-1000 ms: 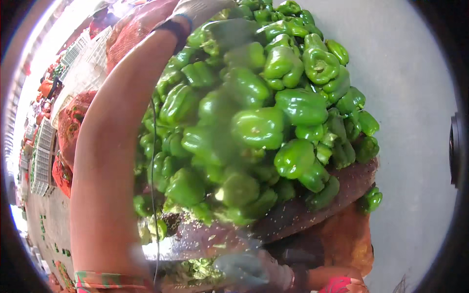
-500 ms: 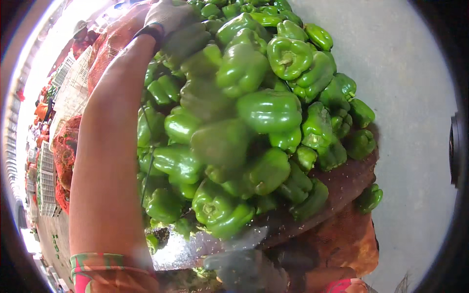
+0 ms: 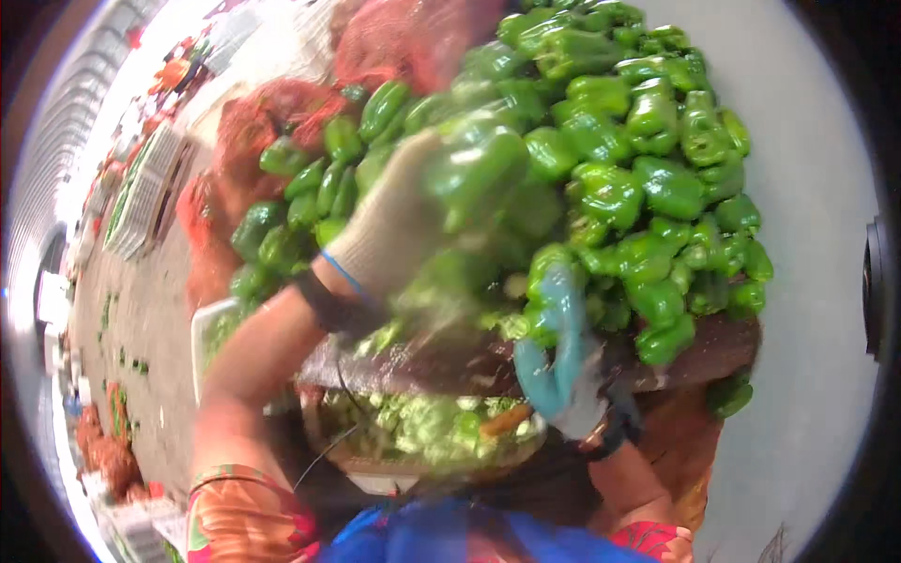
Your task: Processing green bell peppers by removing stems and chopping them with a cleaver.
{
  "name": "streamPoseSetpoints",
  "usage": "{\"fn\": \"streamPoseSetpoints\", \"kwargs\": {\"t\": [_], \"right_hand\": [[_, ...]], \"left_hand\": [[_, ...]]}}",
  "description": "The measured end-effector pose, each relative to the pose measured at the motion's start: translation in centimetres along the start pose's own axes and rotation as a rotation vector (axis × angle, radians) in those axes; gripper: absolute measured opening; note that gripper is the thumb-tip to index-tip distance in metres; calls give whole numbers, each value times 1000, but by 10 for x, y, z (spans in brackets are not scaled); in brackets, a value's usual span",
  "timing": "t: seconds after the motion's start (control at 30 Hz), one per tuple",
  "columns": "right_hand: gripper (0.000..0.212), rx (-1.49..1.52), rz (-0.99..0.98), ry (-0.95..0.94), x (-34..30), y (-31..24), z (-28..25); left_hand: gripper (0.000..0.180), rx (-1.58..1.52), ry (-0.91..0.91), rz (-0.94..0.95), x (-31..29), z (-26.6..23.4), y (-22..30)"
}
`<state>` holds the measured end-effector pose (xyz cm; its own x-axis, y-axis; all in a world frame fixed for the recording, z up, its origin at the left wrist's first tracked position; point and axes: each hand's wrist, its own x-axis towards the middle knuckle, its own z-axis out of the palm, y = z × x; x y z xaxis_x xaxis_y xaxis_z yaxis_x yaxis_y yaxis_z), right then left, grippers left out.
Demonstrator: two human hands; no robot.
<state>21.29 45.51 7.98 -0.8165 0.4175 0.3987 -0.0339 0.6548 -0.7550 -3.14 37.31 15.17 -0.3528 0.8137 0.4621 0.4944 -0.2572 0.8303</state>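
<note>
My left hand (image 3: 399, 211), in a cream knit glove, is in the middle of the pile, smeared by motion. A green bell pepper (image 3: 481, 167), blurred too, lies at its fingers, which appear closed round it. My right hand (image 3: 560, 371), in a blue-coated glove, is at the front edge of the pile. Its fingers and thumb curve round another green bell pepper (image 3: 542, 321). Many more bell peppers (image 3: 601, 192) are heaped around and beyond both hands. Below them is a tub (image 3: 375, 480) containing pale green pieces and an orange-brown stick-like thing (image 3: 507, 419).
A dark, wet ledge (image 3: 441, 366) runs along the pile's front. Red mesh sacks (image 3: 404, 42) stand at the back left. A pale wall or floor surface (image 3: 817, 281) borders the right. Crates (image 3: 150, 188) and scattered produce lie on the floor at far left.
The view has shifted, bringing the tub into sight. My left hand has come back from the far side of the pile toward its middle. My right hand has risen from the lower edge to the peppers.
</note>
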Motion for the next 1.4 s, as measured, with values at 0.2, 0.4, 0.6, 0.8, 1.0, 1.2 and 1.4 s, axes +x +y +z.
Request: {"fn": "streamPoseSetpoints", "kwargs": {"t": [0.2, 0.4, 0.6, 0.8, 1.0, 1.2, 1.4], "right_hand": [[74, -214, -187, -162, 14, -41, 47], [71, -89, 93, -409, -34, -15, 109], [72, -241, 218, -469, -48, -36, 118], [68, -260, 219, -408, -50, -26, 118], [57, -344, 185, -373, -49, -20, 140], [52, -418, 262, -367, -31, -29, 153], [56, -382, 427, -492, -5, -34, 153]], "left_hand": [[44, -1174, 311, -1058, -157, 4, -6], [44, -446, 172, -843, -235, 23, 10], [50, -1098, 301, -1092, -265, 19, -15], [43, 0, 406, -621, -281, 50, 14], [32, 773, 135, -538, -281, 48, 26], [34, 832, -21, -522, -276, 40, 27], [36, 914, -137, -535, -264, 31, 15]]}}
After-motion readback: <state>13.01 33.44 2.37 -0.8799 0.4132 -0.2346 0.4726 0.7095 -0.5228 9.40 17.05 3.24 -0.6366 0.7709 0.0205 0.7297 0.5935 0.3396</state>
